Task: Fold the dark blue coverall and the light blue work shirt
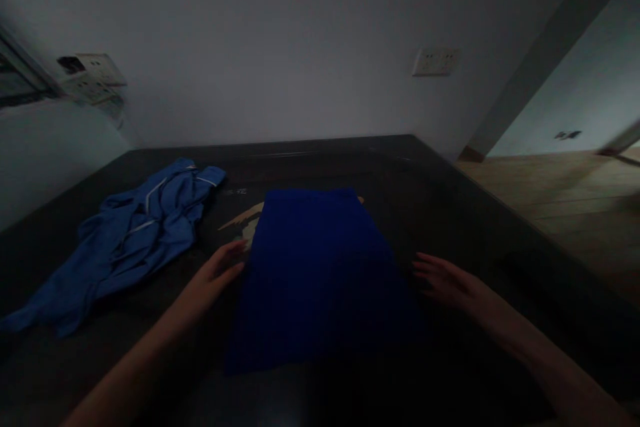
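A dark blue piece of cloth (320, 267), smooth and roughly rectangular, lies flat in front of me on the dark table (320, 167). Just off its left edge is my left hand (223, 267), thumb and fingers apart, with nothing in it. On the other side my right hand (445, 280) hovers near the cloth's right edge, fingers stretched out and holding nothing. Whether either hand touches the cloth or table is hard to tell in the dim light. Part of a light printed pattern (245, 217) on the table shows beside the cloth's left edge.
A crumpled blue garment (145, 227) with white stripes lies on the left of the table. Behind stands a pale wall with a socket plate (436, 62); more sockets (95, 77) are at far left. Wooden floor (540, 193) shows past the table's right edge.
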The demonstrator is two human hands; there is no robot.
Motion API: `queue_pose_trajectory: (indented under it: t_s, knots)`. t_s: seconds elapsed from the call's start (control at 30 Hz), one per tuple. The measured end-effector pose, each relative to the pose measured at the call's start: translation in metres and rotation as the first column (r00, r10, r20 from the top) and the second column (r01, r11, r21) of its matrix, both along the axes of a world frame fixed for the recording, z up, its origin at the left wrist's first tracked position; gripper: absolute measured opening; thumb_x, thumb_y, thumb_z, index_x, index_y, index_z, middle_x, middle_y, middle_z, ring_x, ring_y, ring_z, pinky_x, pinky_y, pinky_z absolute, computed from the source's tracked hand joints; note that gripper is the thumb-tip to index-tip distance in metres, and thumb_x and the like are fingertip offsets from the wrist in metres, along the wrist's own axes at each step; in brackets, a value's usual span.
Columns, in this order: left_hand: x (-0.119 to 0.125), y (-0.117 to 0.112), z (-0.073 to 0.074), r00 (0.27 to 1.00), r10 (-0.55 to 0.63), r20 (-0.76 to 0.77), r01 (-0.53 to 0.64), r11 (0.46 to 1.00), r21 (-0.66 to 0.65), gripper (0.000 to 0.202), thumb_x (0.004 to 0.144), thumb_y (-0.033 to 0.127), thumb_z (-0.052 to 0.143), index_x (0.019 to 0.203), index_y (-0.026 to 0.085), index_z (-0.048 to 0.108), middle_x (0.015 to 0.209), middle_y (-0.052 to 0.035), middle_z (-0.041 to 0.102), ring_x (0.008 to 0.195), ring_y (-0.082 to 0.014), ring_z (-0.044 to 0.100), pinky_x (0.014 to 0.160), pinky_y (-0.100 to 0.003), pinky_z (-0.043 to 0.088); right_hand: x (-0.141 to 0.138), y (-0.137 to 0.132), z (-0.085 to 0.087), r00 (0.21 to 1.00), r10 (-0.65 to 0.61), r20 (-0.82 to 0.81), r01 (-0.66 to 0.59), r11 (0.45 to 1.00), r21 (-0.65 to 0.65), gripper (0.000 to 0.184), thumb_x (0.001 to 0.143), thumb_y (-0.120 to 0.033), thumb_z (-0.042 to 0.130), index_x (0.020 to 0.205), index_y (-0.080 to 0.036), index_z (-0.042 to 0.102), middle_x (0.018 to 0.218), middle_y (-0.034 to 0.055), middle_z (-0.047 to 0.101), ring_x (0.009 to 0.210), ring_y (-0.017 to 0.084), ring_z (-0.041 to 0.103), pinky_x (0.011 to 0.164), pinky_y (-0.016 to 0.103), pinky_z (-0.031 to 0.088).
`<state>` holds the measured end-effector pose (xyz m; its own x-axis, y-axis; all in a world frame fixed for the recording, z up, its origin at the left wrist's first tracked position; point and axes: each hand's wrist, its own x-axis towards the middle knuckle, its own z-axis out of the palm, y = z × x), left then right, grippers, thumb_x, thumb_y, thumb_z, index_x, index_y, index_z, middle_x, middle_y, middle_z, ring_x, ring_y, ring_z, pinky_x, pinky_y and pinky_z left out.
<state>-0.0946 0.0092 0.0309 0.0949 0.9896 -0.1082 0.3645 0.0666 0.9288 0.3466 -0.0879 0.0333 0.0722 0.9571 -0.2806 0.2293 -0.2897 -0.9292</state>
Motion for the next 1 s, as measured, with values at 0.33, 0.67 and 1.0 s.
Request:
queue_pose_trajectory:
  t_s: [0.33,0.67,1.0]
  knots:
    - [-0.001,0.043,0.002,0.850,0.137,0.509,0.141,0.871,-0.470,0.036,0.082,0.026,0.062,0.118,0.023,0.057,0.126,-0.0073,0.060,0.109,-0.0218,0.061,0.081,-0.032,0.054,-0.021,0.013,-0.008,0.884,-0.037,-0.467,-0.064,0.978,-0.199,0.060,0.081,-0.040,0.065,0.136,-0.027,0.044,0.135,0.0128,0.054,0.119,0.028,0.055,0.091,0.048,0.051]
    - [0.016,0.069,0.013,0.980,-0.085,0.181,0.157,0.887,-0.434,0.032,0.068,0.038,0.075,0.095,0.022,0.068,0.110,-0.0057,0.069,0.103,-0.0232,0.062,0.077,-0.026,0.051,-0.046,0.026,-0.004,0.892,0.185,-0.413,-0.285,0.938,-0.196,0.049,0.082,-0.038,0.064,0.127,-0.023,0.055,0.129,0.0091,0.060,0.115,0.025,0.059,0.101,0.044,0.045]
    - [0.014,0.070,0.014,0.990,-0.024,0.138,0.087,0.879,-0.470,0.055,0.064,0.035,0.079,0.116,0.031,0.061,0.113,-0.0049,0.068,0.093,-0.0226,0.066,0.069,-0.030,0.053,-0.065,0.015,0.006,0.860,0.204,-0.468,-0.280,0.955,-0.099,0.077,0.069,-0.028,0.077,0.138,-0.025,0.042,0.136,0.0089,0.054,0.119,0.026,0.056,0.102,0.046,0.045]
